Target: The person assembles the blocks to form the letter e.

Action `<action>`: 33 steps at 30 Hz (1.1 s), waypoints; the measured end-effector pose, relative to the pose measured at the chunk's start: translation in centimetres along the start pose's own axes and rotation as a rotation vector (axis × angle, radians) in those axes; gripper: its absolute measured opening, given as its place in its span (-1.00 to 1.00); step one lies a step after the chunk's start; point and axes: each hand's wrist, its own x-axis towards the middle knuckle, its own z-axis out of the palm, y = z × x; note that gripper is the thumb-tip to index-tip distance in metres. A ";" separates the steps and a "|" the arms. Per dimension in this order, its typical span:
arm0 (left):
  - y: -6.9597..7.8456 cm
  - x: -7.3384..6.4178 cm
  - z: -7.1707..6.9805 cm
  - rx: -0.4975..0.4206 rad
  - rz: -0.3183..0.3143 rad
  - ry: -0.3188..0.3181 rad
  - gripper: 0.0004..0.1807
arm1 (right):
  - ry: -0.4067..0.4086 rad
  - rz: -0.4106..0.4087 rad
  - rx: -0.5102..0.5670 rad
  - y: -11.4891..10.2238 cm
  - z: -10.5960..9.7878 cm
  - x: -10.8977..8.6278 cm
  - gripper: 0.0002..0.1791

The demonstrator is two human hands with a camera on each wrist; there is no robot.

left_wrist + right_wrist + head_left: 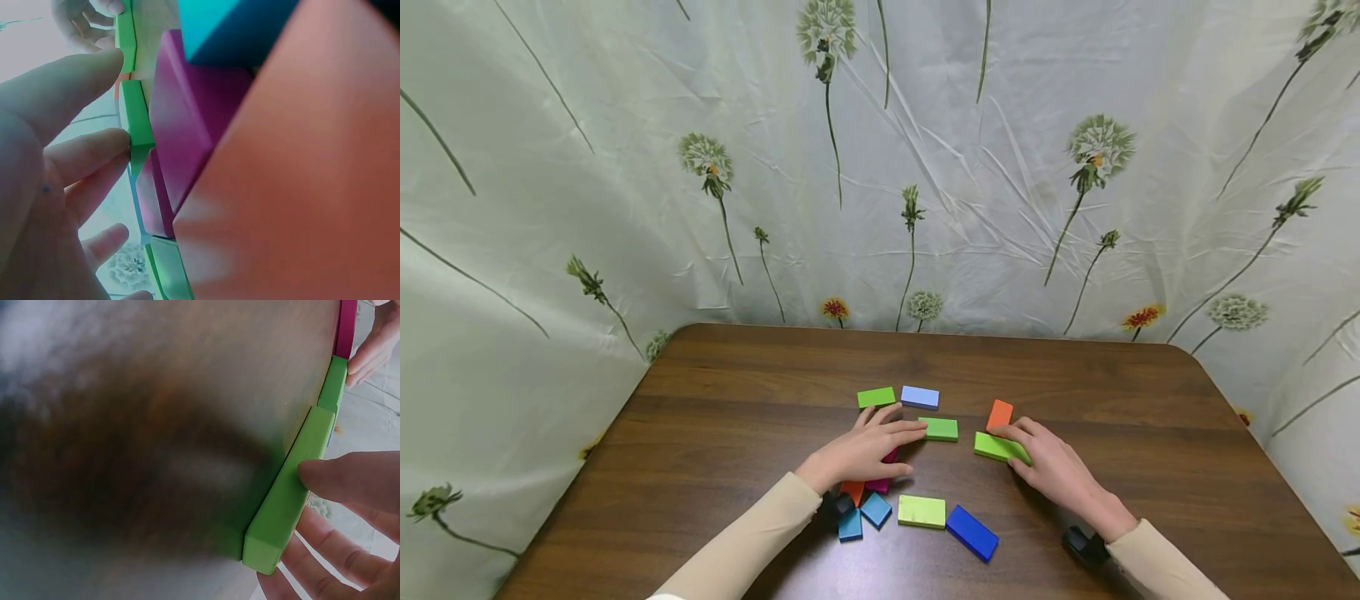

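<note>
1. In the right hand (1063, 471): lime block (997, 446), pinched with thumb on the near side and fingers on the far side.
2. Right of the desk's (737, 383) middle, slightly aslant to the far edge; apparently resting on the wood, not lifted.
3. With the left hand (867, 450): no grip visible, fingers extended and spread, just touching the left end of a green block (942, 429), across a gap from the lime block.
4. Best, probably, to slide the lime block low and level, with light pressure, squaring to the far edge before letting go.
5. Watch the orange block (1000, 414), just beyond on the far-edge side, close to the right fingers; contact with the lime block unclear. Risk of a nudge there.
6. Steady the green block with fingertips only, without pushing toward the periwinkle block (921, 397) or leaf-green block (876, 397), both nearer the far edge.
7. Keep the left palm and wrist high over the partly hidden magenta blocks (878, 485) and red-orange block (852, 490).
8. Keep sleeves clear of the yellow-green block (922, 512) and dark blue block (972, 533), farther from the far edge.
</note>
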 end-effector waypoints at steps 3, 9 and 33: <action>-0.1 -0.2 0.0 -0.010 0.005 0.005 -0.35 | 0.009 -0.014 -0.003 0.0 0.1 0.2 -0.52; -0.1 -0.7 -0.1 -0.036 0.009 0.004 -0.36 | 0.026 -0.035 -0.007 0.0 0.2 0.6 -0.55; 0.3 -1.9 0.2 -0.040 0.044 0.016 -0.42 | -0.017 -0.114 0.022 -1.0 0.8 1.9 -0.60</action>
